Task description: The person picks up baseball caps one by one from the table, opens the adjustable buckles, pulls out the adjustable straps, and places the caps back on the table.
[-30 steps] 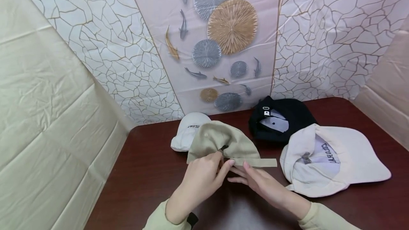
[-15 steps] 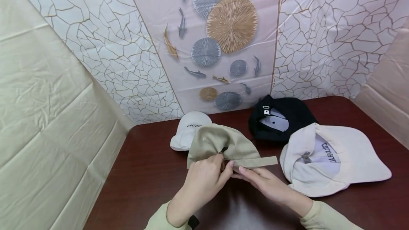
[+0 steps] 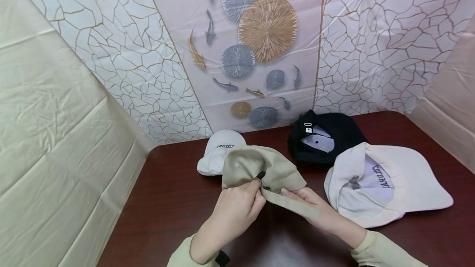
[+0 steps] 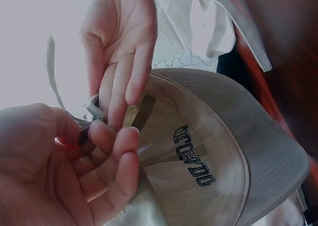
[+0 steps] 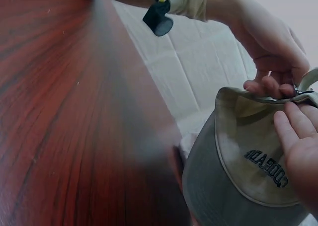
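Note:
A khaki baseball cap (image 3: 278, 168) is held up over the table, its back opening toward me. My left hand (image 3: 239, 205) grips the back band near the strap's fastening, which the curled fingers mostly cover. The loose strap (image 3: 287, 204) slants right and down across my right hand (image 3: 319, 209). That hand has its thumb on the outside of the band and its fingers inside the crown, pinching the edge. Dark stitched lettering (image 4: 194, 156) shows on the inner front panel in the left wrist view. The brim (image 4: 271, 141) points away, hidden in the head view.
Behind the khaki cap is a white cap (image 3: 219, 151). A black cap (image 3: 345, 135) lies at the back right, and a cream cap (image 3: 412, 176) overlaps it in front. Patterned cloth (image 3: 159, 81) hangs behind the dark red table (image 3: 167, 193).
The strap's free end has swung from pointing right to slanting down toward me. My right hand has moved from under the strap to the cap's right edge. The left hand keeps its grip.

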Motion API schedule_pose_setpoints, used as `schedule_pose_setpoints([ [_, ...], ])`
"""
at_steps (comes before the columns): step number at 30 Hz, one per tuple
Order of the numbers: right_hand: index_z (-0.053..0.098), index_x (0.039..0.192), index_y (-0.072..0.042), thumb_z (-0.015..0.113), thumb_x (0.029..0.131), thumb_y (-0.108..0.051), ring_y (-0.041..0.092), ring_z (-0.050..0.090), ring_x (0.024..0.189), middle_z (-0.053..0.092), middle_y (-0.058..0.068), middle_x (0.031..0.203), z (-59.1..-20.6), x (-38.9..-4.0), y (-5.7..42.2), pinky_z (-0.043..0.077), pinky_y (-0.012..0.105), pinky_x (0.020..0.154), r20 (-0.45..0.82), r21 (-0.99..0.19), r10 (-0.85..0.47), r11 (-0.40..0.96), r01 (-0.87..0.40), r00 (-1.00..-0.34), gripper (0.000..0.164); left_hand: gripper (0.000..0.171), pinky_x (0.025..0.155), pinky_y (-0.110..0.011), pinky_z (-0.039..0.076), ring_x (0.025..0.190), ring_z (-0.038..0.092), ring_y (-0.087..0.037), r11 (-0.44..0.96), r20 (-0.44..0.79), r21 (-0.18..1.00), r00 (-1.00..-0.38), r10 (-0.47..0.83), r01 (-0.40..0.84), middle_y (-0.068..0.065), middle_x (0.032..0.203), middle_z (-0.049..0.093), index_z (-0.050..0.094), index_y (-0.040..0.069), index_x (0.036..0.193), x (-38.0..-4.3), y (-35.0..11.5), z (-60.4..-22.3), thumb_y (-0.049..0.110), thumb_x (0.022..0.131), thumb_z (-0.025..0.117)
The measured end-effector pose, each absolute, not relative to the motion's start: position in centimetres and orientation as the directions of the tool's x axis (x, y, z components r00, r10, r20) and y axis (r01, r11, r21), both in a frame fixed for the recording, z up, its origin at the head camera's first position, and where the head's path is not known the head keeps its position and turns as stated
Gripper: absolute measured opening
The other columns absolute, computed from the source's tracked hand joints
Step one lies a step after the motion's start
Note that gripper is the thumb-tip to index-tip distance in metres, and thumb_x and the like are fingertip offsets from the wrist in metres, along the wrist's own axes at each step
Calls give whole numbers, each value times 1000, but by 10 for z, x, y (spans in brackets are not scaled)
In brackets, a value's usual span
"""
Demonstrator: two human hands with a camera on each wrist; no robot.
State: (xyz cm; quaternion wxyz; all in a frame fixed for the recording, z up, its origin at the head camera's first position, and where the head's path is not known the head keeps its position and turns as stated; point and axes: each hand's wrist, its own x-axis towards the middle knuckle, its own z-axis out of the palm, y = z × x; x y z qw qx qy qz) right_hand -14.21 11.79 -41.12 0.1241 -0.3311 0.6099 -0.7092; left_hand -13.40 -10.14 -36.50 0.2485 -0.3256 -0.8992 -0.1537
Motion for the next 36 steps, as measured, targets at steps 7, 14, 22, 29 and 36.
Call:
schedule_pose_setpoints([
  [7,71,118,-6,42,108,-8,3,56,91,66,-6,104,-409,-141,118,46,18,79,297,-954,-526,-201,-223,-797,31,22,42,-27,36,50,36,-6,731,534,126,-667,520,671,10,61,36,44,17,72,-132,-102,-364,9,86,60],
  [14,68,116,2,64,99,-10,6,61,86,70,-3,99,-403,-136,109,51,21,74,197,-980,-356,-98,-174,-913,22,23,42,-23,31,51,36,-4,716,549,67,-625,555,695,10,61,39,45,17,72,-125,-98,-365,10,85,63],
  [22,67,115,-6,66,98,-13,11,64,93,71,2,104,-402,-137,104,52,25,82,148,-983,-317,-150,-105,-937,19,20,51,-21,35,57,45,-5,659,565,10,-548,617,752,9,65,45,50,16,77,-122,-96,-364,17,91,64],
  [29,68,104,-13,60,100,-8,9,65,82,71,-3,91,-406,-137,104,52,24,76,263,-957,-264,-196,-215,-928,10,29,66,-25,42,74,57,-12,659,630,-225,-409,660,717,7,81,55,59,15,88,-128,-99,-366,35,87,79],
  [36,69,104,-20,59,100,-8,6,62,82,70,-6,92,-408,-133,103,49,22,76,249,-961,-262,-187,-204,-933,16,25,63,-26,43,68,54,-15,687,685,-335,-334,648,645,4,74,54,60,14,81,-132,-101,-364,31,84,78],
])
